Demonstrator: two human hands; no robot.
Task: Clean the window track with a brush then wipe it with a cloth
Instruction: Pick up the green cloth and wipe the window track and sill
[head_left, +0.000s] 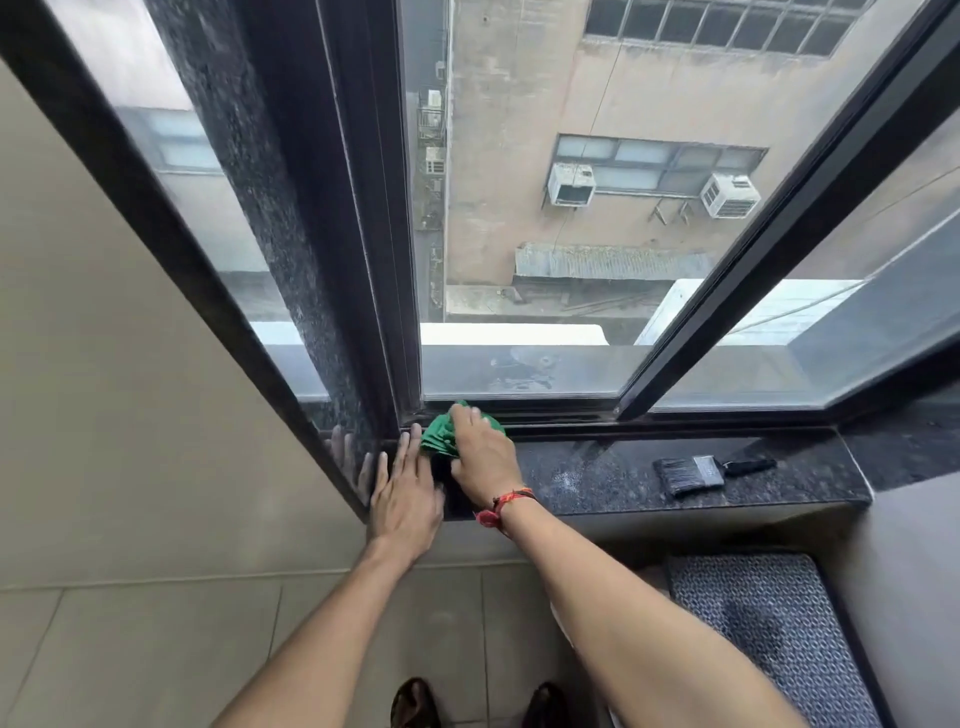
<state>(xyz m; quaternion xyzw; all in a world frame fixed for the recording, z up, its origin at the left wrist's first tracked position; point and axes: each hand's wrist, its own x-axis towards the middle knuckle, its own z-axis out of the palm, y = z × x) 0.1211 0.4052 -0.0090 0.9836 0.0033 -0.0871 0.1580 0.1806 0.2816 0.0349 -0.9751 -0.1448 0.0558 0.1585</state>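
Note:
My right hand (480, 452) is closed on a bunched green cloth (439, 436) and presses it into the left end of the dark window track (561, 410), close to the upright frame. Flat on the black granite sill (587, 480) lies my left hand (408, 493), fingers spread and pointing at the corner, holding nothing. A red thread band circles my right wrist. The paint brush (691, 473), with dark bristles, a metal ferrule and a black handle, lies on the sill well to the right, apart from both hands.
A sliding sash frame (769, 260) slants up from the track on the right. Beyond the open gap is a building wall with air-conditioner units (571, 184). A patterned mat (769, 629) lies on the tiled floor below the sill. My feet show at the bottom edge.

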